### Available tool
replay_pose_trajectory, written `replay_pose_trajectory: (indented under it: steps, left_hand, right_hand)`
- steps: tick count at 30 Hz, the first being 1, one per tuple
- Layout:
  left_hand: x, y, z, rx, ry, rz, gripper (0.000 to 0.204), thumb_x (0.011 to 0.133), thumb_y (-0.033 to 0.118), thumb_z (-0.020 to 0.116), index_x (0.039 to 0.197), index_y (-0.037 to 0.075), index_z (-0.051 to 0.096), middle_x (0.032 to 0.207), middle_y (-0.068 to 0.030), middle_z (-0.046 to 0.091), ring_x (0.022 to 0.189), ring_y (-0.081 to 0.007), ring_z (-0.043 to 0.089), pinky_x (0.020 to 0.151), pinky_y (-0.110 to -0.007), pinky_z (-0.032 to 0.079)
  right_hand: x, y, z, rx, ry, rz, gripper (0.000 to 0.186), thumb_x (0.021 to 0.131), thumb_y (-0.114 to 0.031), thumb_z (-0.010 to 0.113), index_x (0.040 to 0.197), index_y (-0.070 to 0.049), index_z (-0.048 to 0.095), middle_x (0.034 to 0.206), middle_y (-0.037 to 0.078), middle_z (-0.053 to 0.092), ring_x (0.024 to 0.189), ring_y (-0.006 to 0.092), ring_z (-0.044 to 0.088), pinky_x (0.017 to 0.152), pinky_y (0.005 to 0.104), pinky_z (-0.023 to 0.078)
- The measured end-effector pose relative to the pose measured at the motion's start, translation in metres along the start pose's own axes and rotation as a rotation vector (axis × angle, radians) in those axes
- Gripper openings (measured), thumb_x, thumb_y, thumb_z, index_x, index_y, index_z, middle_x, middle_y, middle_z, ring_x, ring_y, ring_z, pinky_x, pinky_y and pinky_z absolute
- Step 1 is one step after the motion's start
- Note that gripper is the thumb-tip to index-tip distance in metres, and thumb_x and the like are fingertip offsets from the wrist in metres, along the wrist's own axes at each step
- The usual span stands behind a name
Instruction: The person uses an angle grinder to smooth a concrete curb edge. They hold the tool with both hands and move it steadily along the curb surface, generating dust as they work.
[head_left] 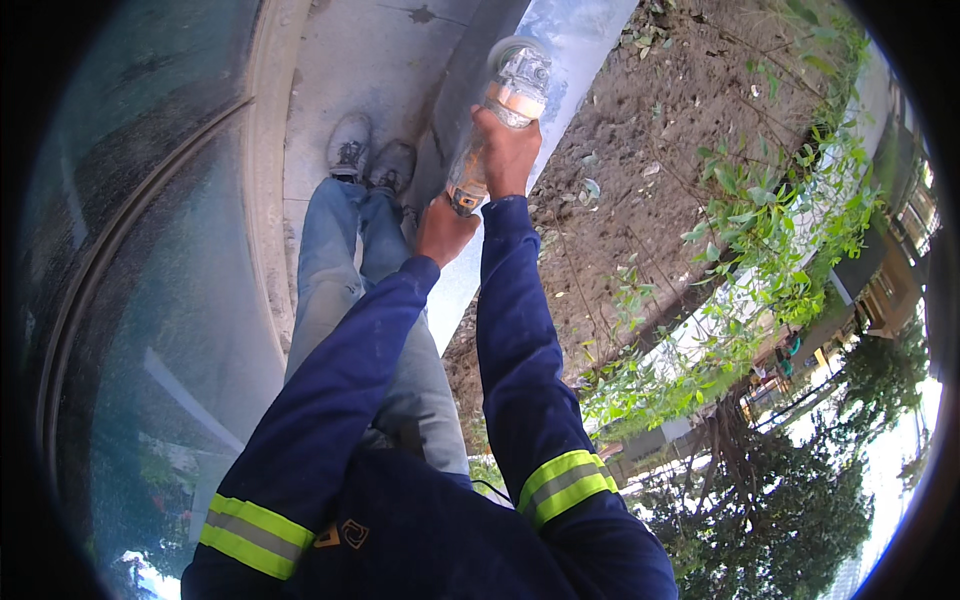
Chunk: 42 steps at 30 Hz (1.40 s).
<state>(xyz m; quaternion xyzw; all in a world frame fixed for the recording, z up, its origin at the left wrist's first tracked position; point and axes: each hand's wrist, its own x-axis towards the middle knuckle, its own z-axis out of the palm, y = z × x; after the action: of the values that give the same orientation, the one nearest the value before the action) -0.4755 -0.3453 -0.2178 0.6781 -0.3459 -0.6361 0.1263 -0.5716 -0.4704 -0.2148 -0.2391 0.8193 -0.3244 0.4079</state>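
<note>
A dusty angle grinder (466, 180) lies lengthwise in both my hands, its head and round disc pointing away from me. My left hand (446, 232) is closed around the rear end of the tool. Farther forward, my right hand (509, 152) wraps over the body just behind the orange-tinted collar. The disc (518, 46) is over the pale top of a low concrete wall (580, 30); whether it touches the surface I cannot tell. Dust covers much of the tool's casing.
My shoes (350, 145) stand on a concrete walkway (330, 60) left of the wall. A large glass pane (160, 300) with a frame curves along the left. Right of the wall is a soil bed (610, 190) with leafy plants (760, 200).
</note>
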Motion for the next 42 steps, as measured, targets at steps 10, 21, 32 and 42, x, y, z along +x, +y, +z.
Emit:
replay_pose_trajectory:
  steps: [10, 21, 32, 42]
  left_hand:
    - [-0.008, -0.006, 0.009, 0.128, -0.051, -0.095, 0.044, 0.077, 0.021, 0.073, 0.112, -0.006, 0.067, 0.106, -0.0297, 0.073, 0.105, -0.0461, 0.070, 0.091, -0.051, 0.055]
    - [0.004, 0.014, -0.001, 0.060, 0.013, -0.003, 0.032, 0.082, 0.011, 0.069, 0.107, -0.007, 0.067, 0.090, -0.0274, 0.074, 0.096, -0.0451, 0.072, 0.078, -0.047, 0.056]
    - [0.015, 0.028, 0.008, 0.016, -0.007, -0.091, 0.042, 0.077, 0.017, 0.072, 0.111, -0.007, 0.068, 0.105, -0.0307, 0.073, 0.106, -0.0458, 0.069, 0.089, -0.050, 0.056]
    - [0.022, 0.027, 0.004, -0.001, -0.010, -0.056, 0.040, 0.077, 0.016, 0.071, 0.109, -0.008, 0.068, 0.103, -0.0308, 0.073, 0.104, -0.0463, 0.069, 0.088, -0.051, 0.056]
  right_hand:
    - [-0.009, 0.008, -0.023, 0.085, -0.008, -0.008, 0.051, 0.077, -0.020, 0.084, 0.117, 0.005, 0.067, 0.104, 0.011, 0.072, 0.088, 0.0197, 0.067, 0.082, 0.0352, 0.054]
    - [0.011, 0.002, -0.003, 0.049, -0.006, -0.027, 0.053, 0.075, -0.022, 0.085, 0.116, 0.006, 0.066, 0.103, 0.012, 0.073, 0.088, 0.0213, 0.069, 0.081, 0.0356, 0.054]
    - [0.027, -0.007, -0.007, 0.025, -0.038, -0.059, 0.054, 0.074, -0.022, 0.085, 0.117, 0.005, 0.067, 0.103, 0.012, 0.074, 0.088, 0.0219, 0.069, 0.081, 0.0364, 0.055]
    - [0.031, -0.018, -0.002, 0.059, -0.041, -0.003, 0.054, 0.073, -0.023, 0.085, 0.115, 0.005, 0.067, 0.102, 0.013, 0.073, 0.088, 0.0218, 0.069, 0.082, 0.0370, 0.055]
